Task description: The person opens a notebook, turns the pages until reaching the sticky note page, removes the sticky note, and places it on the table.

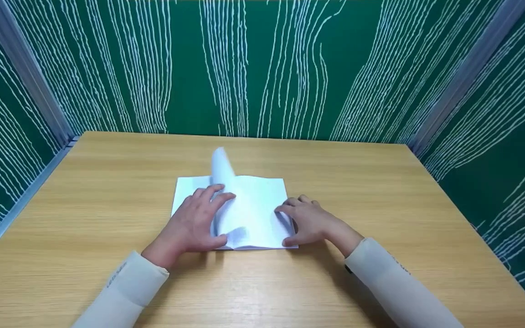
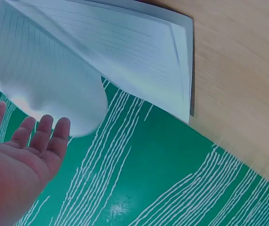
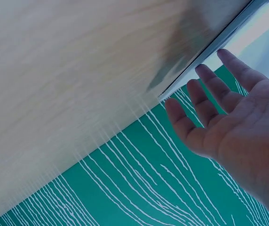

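An opened notebook with lined white pages lies on the table, seen in all three views. One page stands up curled near the middle fold, and its ruled lines show in the left wrist view. Over the notebook's left half is my left hand, fingers spread and loosely bent beside the raised page; its fingers overlap the page's curled edge in the left wrist view. My right hand is at the notebook's right edge, thumb near the lower corner. In the right wrist view its fingers are extended along that edge.
The wooden table extends on all sides of the notebook. Green panels with wavy white lines rise behind it and at both sides, joined by grey metal posts.
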The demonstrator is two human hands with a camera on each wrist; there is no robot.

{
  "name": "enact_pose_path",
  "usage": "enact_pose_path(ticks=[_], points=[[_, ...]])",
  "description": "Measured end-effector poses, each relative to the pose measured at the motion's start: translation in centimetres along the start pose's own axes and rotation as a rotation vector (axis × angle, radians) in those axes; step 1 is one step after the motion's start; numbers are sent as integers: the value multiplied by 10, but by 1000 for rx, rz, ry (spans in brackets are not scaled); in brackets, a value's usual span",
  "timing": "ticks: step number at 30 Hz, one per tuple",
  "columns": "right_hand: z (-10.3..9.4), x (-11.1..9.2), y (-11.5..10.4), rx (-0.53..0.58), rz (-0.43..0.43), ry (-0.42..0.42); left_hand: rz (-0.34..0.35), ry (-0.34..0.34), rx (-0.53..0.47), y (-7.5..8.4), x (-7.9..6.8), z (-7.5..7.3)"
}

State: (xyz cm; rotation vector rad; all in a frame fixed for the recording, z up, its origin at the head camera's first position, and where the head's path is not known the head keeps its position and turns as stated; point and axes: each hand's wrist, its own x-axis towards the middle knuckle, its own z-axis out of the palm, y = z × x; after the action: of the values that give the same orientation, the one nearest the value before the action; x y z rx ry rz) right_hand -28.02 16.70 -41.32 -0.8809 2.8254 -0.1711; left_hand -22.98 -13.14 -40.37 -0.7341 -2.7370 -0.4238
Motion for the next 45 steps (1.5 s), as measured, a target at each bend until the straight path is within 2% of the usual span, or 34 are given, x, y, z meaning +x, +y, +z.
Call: enact_pose_path(ticks=[7, 13, 22, 31, 39, 45], points=[[1, -1, 3, -3, 13, -3, -18, -29, 27, -8, -3, -2], [1, -1, 3, 7, 24, -7, -94, -101, 11, -15, -10, -4], [1, -2, 3, 11, 32, -10, -186, -191, 72, -27, -21, -1], [3, 0, 5, 1, -16, 24, -246, -216, -2, -34, -29, 1], [5, 3, 5, 1, 4, 20, -240, -229, -14, -29, -24, 1], [5, 5, 5, -16, 4, 25, -233, -237, -44, -22, -13, 6]])
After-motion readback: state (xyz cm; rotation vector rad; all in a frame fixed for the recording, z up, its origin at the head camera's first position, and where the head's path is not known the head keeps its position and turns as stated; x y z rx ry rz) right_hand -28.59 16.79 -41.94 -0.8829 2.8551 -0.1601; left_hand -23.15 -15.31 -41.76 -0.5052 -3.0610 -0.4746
